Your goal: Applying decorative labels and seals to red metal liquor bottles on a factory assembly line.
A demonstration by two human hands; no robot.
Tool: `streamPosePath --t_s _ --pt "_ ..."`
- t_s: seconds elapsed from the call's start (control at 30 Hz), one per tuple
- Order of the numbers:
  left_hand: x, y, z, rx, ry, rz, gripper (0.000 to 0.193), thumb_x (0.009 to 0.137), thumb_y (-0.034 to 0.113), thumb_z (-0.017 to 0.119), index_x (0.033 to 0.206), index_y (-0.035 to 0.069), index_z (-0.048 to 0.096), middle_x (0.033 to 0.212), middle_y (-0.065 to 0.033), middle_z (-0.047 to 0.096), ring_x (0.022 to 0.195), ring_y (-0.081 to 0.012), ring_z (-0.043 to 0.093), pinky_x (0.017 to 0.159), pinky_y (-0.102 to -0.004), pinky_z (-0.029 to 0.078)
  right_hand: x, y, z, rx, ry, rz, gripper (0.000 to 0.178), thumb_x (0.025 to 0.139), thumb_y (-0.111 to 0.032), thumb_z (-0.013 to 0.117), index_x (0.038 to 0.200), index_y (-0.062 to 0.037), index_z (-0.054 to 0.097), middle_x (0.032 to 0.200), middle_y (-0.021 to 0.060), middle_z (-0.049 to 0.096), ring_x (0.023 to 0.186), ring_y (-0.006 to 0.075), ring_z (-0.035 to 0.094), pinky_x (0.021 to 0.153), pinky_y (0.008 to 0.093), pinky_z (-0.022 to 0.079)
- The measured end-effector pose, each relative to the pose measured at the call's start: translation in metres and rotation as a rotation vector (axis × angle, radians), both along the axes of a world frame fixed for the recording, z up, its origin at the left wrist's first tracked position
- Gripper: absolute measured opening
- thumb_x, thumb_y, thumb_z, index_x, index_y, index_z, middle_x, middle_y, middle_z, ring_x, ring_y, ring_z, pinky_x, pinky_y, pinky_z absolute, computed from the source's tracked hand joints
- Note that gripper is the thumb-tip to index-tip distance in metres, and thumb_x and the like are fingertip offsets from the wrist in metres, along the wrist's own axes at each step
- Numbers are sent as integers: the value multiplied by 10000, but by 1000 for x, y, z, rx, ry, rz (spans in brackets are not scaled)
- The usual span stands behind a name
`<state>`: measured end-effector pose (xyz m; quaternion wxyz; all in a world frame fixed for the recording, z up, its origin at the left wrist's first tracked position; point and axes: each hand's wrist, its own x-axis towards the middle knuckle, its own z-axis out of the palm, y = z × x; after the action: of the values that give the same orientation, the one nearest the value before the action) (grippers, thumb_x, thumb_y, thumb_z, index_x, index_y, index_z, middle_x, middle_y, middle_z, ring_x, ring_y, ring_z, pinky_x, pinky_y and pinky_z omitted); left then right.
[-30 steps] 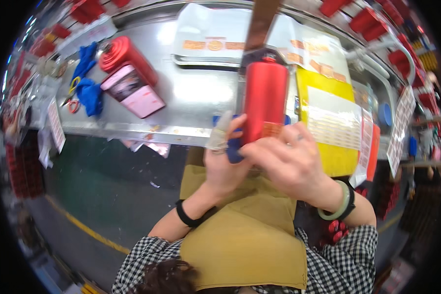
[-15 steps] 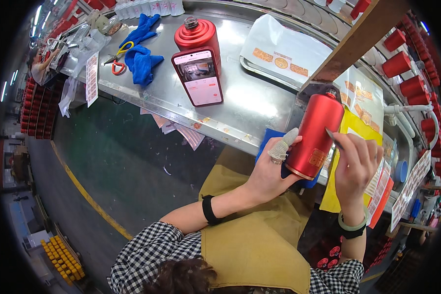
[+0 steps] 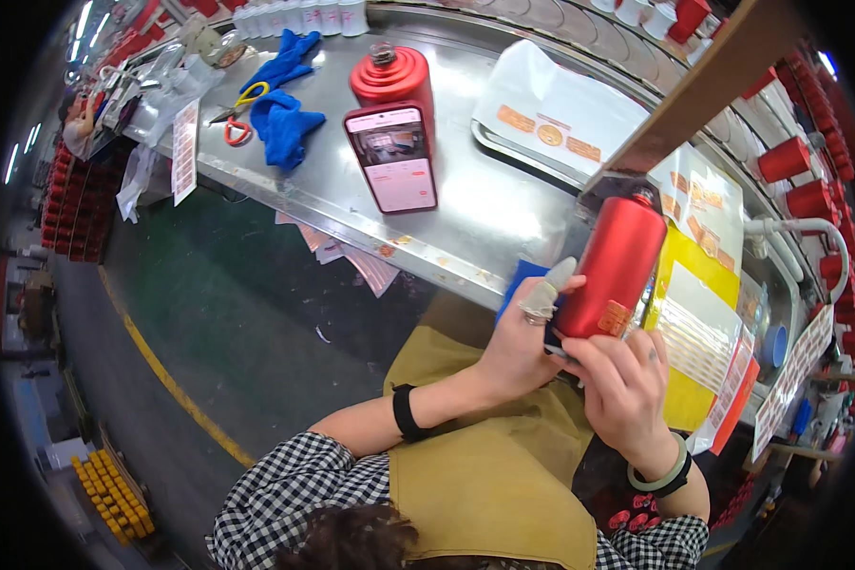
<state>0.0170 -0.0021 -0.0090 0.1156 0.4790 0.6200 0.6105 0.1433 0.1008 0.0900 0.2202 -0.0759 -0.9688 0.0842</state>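
A glossy red bottle (image 3: pixel 621 255) with a narrow neck leans tilted in my left hand (image 3: pixel 521 350), its neck end away from me by the wooden post. My left hand is closed around the bottle's lower left side, and its thumb wears a pale finger cot (image 3: pixel 541 299). Near the bottle's base is a small gold label (image 3: pixel 615 318). My right hand (image 3: pixel 625 385) is closed in a pinch at the base, its fingertips on a thin metal tool (image 3: pixel 557 351), mostly hidden. Under the bottle, part of a blue cloth (image 3: pixel 527 277) shows.
On the metal table (image 3: pixel 304 195), a phone (image 3: pixel 395 161) leans against another red bottle (image 3: pixel 389 71). Blue cloths (image 3: pixel 283 123) and scissors (image 3: pixel 237 131) lie left of it. A white-covered tray (image 3: pixel 551 104) and wooden post (image 3: pixel 693 90) stand beyond. Yellow sheets (image 3: pixel 689 404) lie at right.
My right hand has moved down and left, from beside the bottle's middle to its base, with the thin tool. The left hand keeps hold of the bottle. The view has shifted slightly.
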Motion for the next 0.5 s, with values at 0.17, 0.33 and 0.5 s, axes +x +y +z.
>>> streamPosePath --t_s 0.17,0.33,0.5 --pt "3 -4 0 -28 -21 49 989 738 112 906 1543 13 338 1343 -156 620 1184 -299 635 1014 -397 510 -15 47 6 171 136 -282 255 766 -35 723 1012 -102 728 916 25 674 817 249 573 764 388 426" --pt "5 -1 1 -64 -146 -20 1032 692 151 924 1540 -16 359 1320 -137 643 1179 -320 600 1029 -402 473 7 -5 -7 -36 9 44 236 761 -115 696 990 -155 738 903 -12 671 797 210 550 744 369 420" --pt "-1 -3 -1 -102 91 99 1042 703 116 944 1535 -32 335 1283 -164 659 1138 -252 668 1011 -361 507 -12 57 -9 82 147 -242 238 770 -138 668 1000 -160 726 913 -21 662 790 208 552 748 366 421"
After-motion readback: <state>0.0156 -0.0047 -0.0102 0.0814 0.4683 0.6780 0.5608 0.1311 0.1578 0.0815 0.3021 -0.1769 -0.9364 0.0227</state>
